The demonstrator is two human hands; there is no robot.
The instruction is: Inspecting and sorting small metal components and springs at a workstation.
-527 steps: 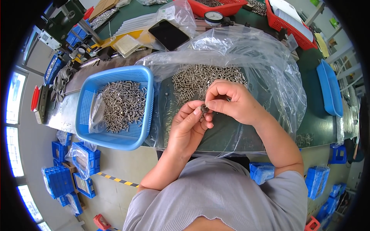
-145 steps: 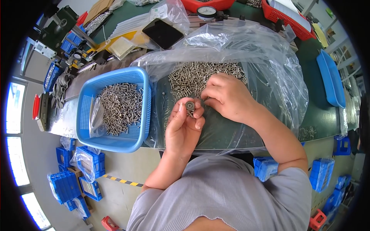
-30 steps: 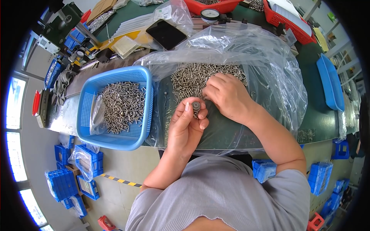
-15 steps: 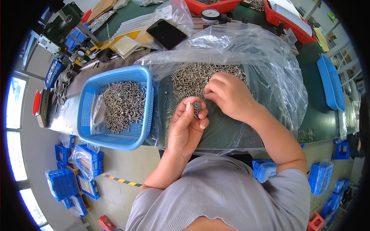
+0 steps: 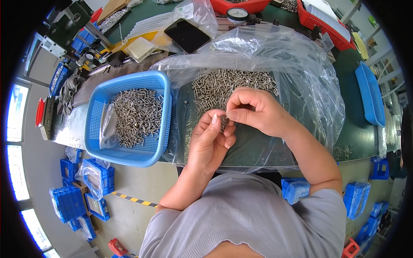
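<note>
Upright between the fingers and thumb of my left hand (image 5: 208,139) is a small dark round metal piece (image 5: 223,122), seen nearly edge-on. My right hand (image 5: 260,111) is closed in a pinch right beside that piece; whatever its fingertips hold is too small to make out. Just beyond both hands, a heap of small metal pins (image 5: 211,90) lies on clear plastic sheeting (image 5: 301,86). A blue plastic basket (image 5: 164,129) stands to the left, with many similar metal pins (image 5: 137,116) and a crumpled clear bag (image 5: 109,127) inside.
Behind the heap lie a black phone (image 5: 187,35) and a round dial gauge (image 5: 237,15). Red baskets (image 5: 307,21) stand along the back. At the far right is a blue tray (image 5: 369,94). A metal stand (image 5: 92,34) rises at the back left; blue crates (image 5: 69,204) sit on the floor.
My right hand has come down and nearer to me, from the edge of the heap to the round piece. My left hand has turned the piece from face-up to nearly edge-on.
</note>
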